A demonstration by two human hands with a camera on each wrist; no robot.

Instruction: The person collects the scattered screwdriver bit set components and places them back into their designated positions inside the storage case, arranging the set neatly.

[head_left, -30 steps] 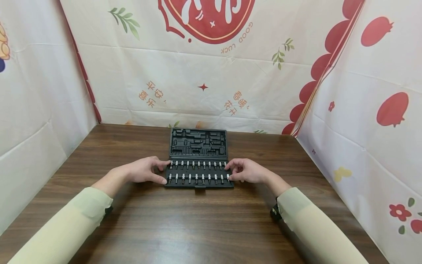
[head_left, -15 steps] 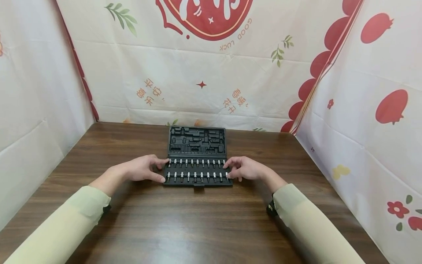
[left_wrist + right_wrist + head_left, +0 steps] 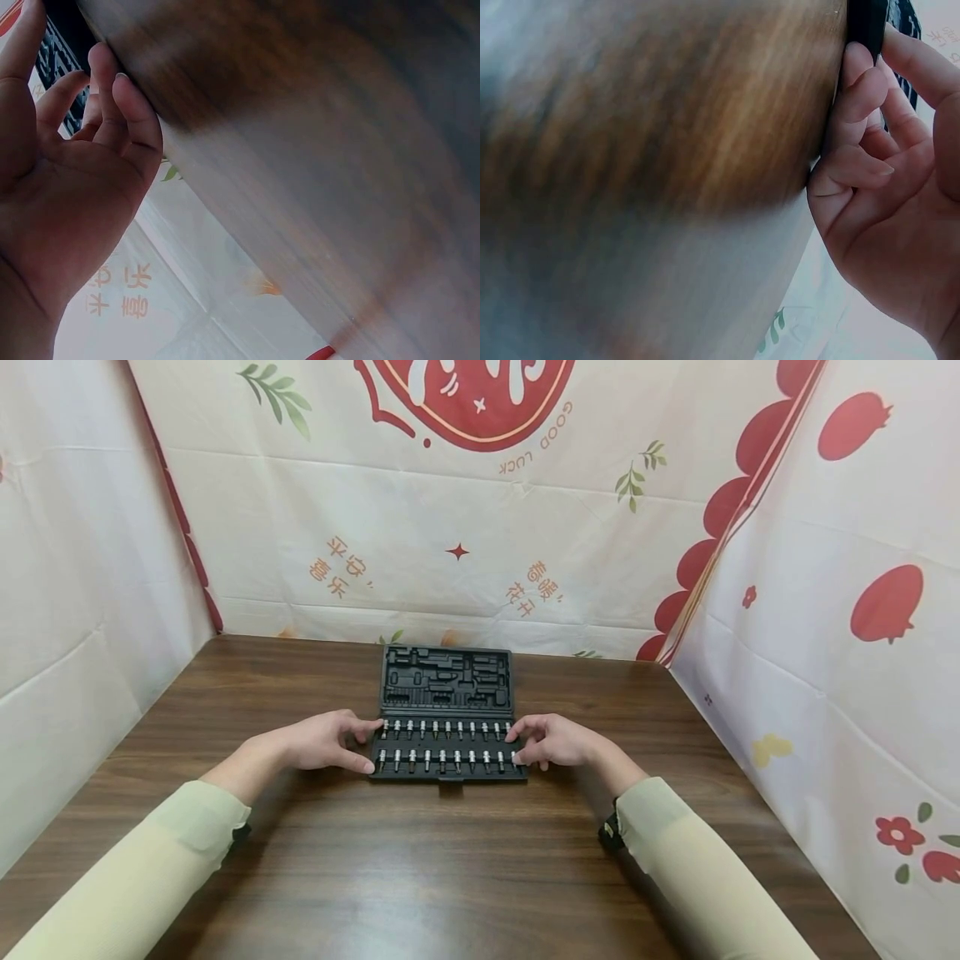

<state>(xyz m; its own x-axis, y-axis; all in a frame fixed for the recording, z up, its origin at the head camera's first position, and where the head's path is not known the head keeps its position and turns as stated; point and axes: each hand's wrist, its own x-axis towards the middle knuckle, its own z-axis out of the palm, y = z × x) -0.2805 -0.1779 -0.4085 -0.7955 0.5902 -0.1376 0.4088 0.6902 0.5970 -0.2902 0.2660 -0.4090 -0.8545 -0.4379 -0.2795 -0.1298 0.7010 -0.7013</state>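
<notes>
An open black socket set case (image 3: 448, 779) lies on the brown table, its moulded lid (image 3: 447, 678) leaning back toward the wall. Two rows of silver bit sockets (image 3: 442, 760) fill the base. At the left edge, my left hand (image 3: 324, 742) holds the case, thumb on the front corner and index finger further back. My right hand (image 3: 561, 742) grips the opposite edge with thumb and fingertips beside the end sockets. In both wrist views, the case edge (image 3: 71, 26) sits between thumb and bent fingers; the sockets are hidden there.
The wooden table (image 3: 450, 868) reaches forward to a printed cloth wall (image 3: 420, 510). Another cloth side (image 3: 810, 577) hangs along the right, and one (image 3: 97, 552) along the left.
The head view has tilted and shifted slightly. Both hands keep their places at the case's sides, and the case stays put on the table.
</notes>
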